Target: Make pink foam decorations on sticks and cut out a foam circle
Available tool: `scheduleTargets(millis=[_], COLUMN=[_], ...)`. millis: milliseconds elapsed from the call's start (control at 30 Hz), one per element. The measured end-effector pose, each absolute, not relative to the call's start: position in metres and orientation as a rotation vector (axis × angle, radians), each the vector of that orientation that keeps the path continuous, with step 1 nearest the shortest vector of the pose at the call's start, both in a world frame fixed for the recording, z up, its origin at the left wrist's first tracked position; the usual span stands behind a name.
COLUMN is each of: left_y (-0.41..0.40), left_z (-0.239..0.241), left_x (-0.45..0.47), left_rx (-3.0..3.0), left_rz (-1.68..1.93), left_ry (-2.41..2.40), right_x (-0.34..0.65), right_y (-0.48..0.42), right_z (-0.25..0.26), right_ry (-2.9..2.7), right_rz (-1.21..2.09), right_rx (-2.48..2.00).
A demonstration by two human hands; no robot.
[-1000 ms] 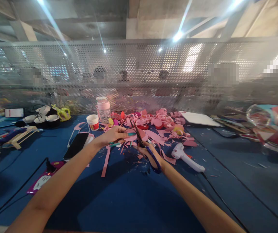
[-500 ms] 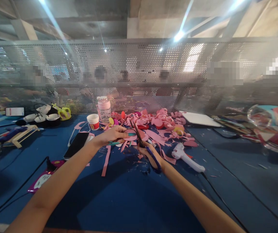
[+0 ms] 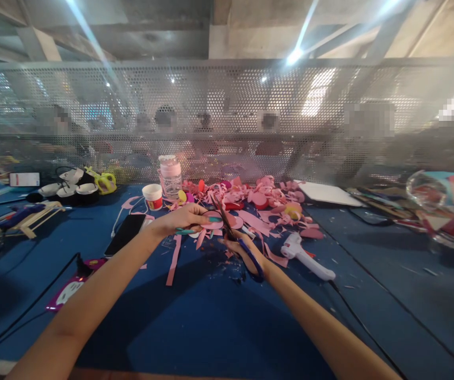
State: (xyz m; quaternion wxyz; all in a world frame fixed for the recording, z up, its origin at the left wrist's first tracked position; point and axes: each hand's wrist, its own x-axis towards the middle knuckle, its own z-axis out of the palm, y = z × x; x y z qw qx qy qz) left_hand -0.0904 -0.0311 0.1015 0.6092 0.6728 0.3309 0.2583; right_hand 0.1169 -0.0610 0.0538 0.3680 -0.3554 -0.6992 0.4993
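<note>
My left hand pinches a round pink piece, which looks like paper or foam sheet, with a teal strip sticking out under the fingers. In my right hand is a pair of scissors with dark blue handles, its blades pointing up and away at the right edge of the pink piece. Whether the blades are cutting into it cannot be made out. Beyond both hands lies a heap of pink scraps. One long pink strip rests on the table below my left wrist.
A white glue gun with a cord lies to the right. Left are a black phone, a paper cup, a pink-banded jar and a purple power strip. A perforated metal screen closes off the blue table's back.
Both hands keep nearly the same place and the same holds. The scissors have hardly moved against the pink piece; the view has shifted very slightly.
</note>
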Motion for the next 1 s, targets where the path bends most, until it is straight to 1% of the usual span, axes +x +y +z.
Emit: scheduleTargets(millis=[167,367,600,1000], left_y=[-0.0318,-0.0313,-0.0298,-0.0322], left_z=[0.1024,0.1033,0.1028,0.1068], left_x=[-0.091,-0.0912,-0.0923,-0.0923], left_rx=[1.544,1.53,1.527,1.515], left_rz=[0.591,0.581,0.569,0.538], left_ry=[0.763,0.741,0.729,0.717], right_x=[0.117,0.1179,0.1183,0.1171], right_y=[-0.0616,-0.0621,-0.0614,-0.0655], right_z=[0.0537,0.0568,0.0536,0.0611], right_ry=[-1.79,-1.838,-1.829,-1.87], right_rz=[1.304,1.237,1.292,1.229], right_rx=[-0.949,-0.918,-0.949,-0.958])
